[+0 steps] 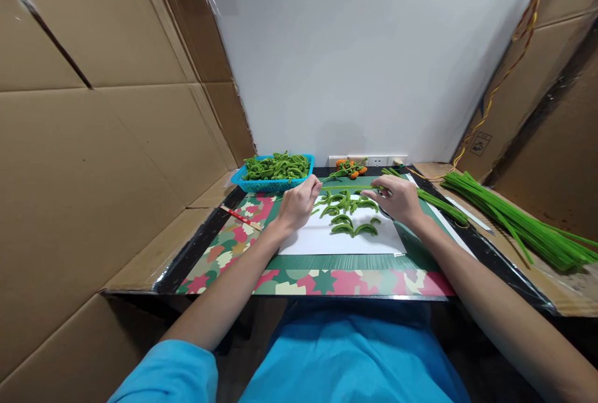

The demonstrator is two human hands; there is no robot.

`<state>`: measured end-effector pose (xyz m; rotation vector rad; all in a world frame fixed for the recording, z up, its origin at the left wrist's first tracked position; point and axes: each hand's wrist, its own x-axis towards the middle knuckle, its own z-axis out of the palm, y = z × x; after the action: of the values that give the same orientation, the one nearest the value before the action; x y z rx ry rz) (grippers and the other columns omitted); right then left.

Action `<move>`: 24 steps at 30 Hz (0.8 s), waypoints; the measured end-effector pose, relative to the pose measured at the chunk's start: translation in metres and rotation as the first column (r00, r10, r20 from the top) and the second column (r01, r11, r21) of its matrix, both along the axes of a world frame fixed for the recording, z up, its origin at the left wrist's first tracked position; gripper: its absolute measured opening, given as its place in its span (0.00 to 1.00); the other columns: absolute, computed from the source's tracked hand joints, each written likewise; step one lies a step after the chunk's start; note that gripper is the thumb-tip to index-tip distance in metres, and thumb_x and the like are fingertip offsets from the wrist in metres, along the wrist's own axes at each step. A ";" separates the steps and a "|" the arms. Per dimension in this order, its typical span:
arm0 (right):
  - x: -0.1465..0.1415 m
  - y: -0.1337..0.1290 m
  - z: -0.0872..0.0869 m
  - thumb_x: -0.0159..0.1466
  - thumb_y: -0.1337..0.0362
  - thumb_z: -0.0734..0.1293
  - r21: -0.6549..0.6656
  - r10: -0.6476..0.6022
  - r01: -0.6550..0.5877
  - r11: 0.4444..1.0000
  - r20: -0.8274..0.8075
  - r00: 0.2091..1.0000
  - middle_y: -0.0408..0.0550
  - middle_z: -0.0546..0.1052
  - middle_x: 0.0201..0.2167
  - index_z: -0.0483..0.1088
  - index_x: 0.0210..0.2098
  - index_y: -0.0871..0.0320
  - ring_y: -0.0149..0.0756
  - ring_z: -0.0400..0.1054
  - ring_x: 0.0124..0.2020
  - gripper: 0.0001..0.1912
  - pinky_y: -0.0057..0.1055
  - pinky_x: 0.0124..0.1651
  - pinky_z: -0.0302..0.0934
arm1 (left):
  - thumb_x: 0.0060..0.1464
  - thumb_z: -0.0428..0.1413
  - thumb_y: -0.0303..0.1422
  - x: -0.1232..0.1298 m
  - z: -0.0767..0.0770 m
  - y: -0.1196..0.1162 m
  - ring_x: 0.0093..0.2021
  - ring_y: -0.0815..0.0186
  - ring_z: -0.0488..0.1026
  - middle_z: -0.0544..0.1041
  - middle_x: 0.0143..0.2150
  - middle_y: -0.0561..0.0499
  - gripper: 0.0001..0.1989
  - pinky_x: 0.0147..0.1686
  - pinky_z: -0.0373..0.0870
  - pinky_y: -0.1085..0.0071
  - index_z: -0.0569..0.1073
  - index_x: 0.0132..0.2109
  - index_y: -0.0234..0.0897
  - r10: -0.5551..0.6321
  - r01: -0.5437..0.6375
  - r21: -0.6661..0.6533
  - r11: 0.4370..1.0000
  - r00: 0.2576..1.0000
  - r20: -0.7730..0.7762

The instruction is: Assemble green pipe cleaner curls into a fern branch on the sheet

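Between my two hands a thin green fuzzy stem (346,187) is stretched level above the far edge of the white sheet (303,241). My left hand (301,202) is closed on its left end, by the blue basket. My right hand (395,196) pinches the stem near its right end, with the fingers curled. Several curled green fuzzy pieces (342,228) lie on the sheet below and between the hands. Behind the stem lies a bunch with orange fuzzy heads (355,172).
A blue basket (268,185) full of curled green pieces stands back left. A red-wrapped stick (240,217) lies left. Long green stems (527,222) and a pale blade-like tool (469,215) lie right. Cardboard walls flank the table; a twisted wire hangs at right.
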<state>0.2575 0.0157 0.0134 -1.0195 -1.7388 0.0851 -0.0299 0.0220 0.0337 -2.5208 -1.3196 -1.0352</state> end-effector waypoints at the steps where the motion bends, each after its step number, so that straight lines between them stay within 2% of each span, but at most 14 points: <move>1: 0.000 0.000 0.000 0.64 0.38 0.72 -0.007 -0.001 0.001 1.000 -0.008 1.000 0.48 0.74 0.24 0.76 0.28 0.55 0.38 0.63 0.27 0.26 0.34 0.34 0.53 | 0.77 0.38 0.46 0.000 0.000 0.000 0.29 0.63 0.71 0.75 0.32 0.52 0.21 0.29 0.54 0.70 0.68 0.42 0.41 -0.001 0.001 -0.001 1.000 1.000 0.004; 5: -0.001 0.001 0.000 0.67 0.38 0.69 -0.072 0.024 -0.030 0.997 -0.086 0.996 0.45 0.69 0.21 0.73 0.26 0.55 0.35 0.57 0.24 0.28 0.35 0.33 0.48 | 0.76 0.43 0.48 -0.002 -0.002 0.003 0.28 0.65 0.71 0.75 0.30 0.53 0.22 0.29 0.55 0.71 0.70 0.40 0.40 -0.036 0.036 -0.022 0.999 0.999 -0.007; 9: -0.003 0.001 0.005 0.65 0.36 0.70 -0.182 0.126 -0.170 0.968 -0.228 0.965 0.41 0.63 0.18 0.70 0.24 0.55 0.32 0.51 0.22 0.29 0.34 0.29 0.45 | 0.75 0.48 0.47 -0.001 -0.006 0.004 0.29 0.65 0.72 0.77 0.31 0.53 0.19 0.30 0.57 0.72 0.73 0.41 0.40 -0.066 0.065 -0.045 0.997 0.998 -0.024; 11: -0.003 0.000 0.009 0.66 0.36 0.70 -0.249 0.217 -0.302 0.920 -0.318 0.923 0.40 0.62 0.18 0.68 0.23 0.55 0.31 0.51 0.21 0.30 0.33 0.27 0.47 | 0.74 0.50 0.45 0.000 -0.007 0.004 0.30 0.65 0.73 0.78 0.32 0.53 0.16 0.31 0.58 0.72 0.73 0.42 0.40 -0.066 0.064 -0.056 0.996 0.997 -0.029; 13: -0.001 -0.001 0.013 0.66 0.37 0.69 -0.300 0.312 -0.451 0.840 -0.413 0.856 0.39 0.61 0.18 0.66 0.23 0.54 0.31 0.53 0.20 0.30 0.32 0.26 0.52 | 0.74 0.51 0.43 0.002 -0.006 0.003 0.30 0.65 0.73 0.79 0.33 0.53 0.14 0.31 0.57 0.71 0.74 0.43 0.40 -0.044 0.042 -0.063 0.997 0.999 -0.026; 15: 0.000 -0.002 0.017 0.66 0.37 0.69 -0.309 0.380 -0.574 0.758 -0.506 0.775 0.40 0.64 0.20 0.66 0.24 0.53 0.32 0.59 0.22 0.28 0.33 0.28 0.60 | 0.74 0.51 0.41 0.002 -0.004 0.002 0.30 0.64 0.73 0.79 0.33 0.52 0.13 0.30 0.56 0.71 0.75 0.44 0.40 -0.011 0.010 -0.071 0.997 1.000 -0.016; 17: 0.001 -0.003 0.018 0.64 0.37 0.72 -0.281 0.415 -0.654 0.703 -0.584 0.698 0.44 0.72 0.27 0.70 0.26 0.53 0.35 0.67 0.29 0.27 0.34 0.34 0.67 | 0.74 0.51 0.40 0.002 -0.003 0.002 0.31 0.63 0.74 0.79 0.34 0.51 0.12 0.30 0.56 0.71 0.75 0.44 0.40 0.005 -0.007 -0.086 0.996 1.000 -0.013; 20: -0.001 -0.004 0.019 0.61 0.39 0.75 -0.230 0.449 -0.739 0.633 -0.669 0.592 0.50 0.82 0.43 0.77 0.30 0.52 0.43 0.75 0.46 0.22 0.40 0.49 0.71 | 0.73 0.52 0.39 0.002 -0.001 0.001 0.32 0.63 0.75 0.80 0.35 0.52 0.11 0.32 0.58 0.71 0.76 0.44 0.40 -0.025 0.020 -0.129 0.991 0.999 -0.035; 22: -0.002 -0.006 0.019 0.62 0.42 0.76 -0.193 0.476 -0.803 0.564 -0.718 0.507 0.50 0.82 0.53 0.81 0.34 0.51 0.47 0.74 0.57 0.18 0.46 0.60 0.68 | 0.72 0.53 0.39 0.003 -0.002 0.000 0.31 0.63 0.75 0.80 0.35 0.52 0.11 0.32 0.59 0.71 0.76 0.45 0.40 -0.059 0.050 -0.159 0.986 0.997 -0.050; 24: -0.002 -0.010 0.021 0.65 0.46 0.74 -0.153 0.513 -0.864 0.480 -0.750 0.417 0.48 0.79 0.61 0.84 0.38 0.49 0.49 0.69 0.66 0.15 0.49 0.69 0.61 | 0.72 0.53 0.39 0.004 -0.002 0.000 0.30 0.64 0.74 0.80 0.34 0.53 0.11 0.32 0.60 0.71 0.77 0.45 0.40 -0.082 0.071 -0.182 0.981 0.995 -0.052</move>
<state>0.2552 0.0053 0.0342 -0.3789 -1.3942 1.4204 -0.0259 0.0217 0.0316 -2.7303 -1.3669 -0.8829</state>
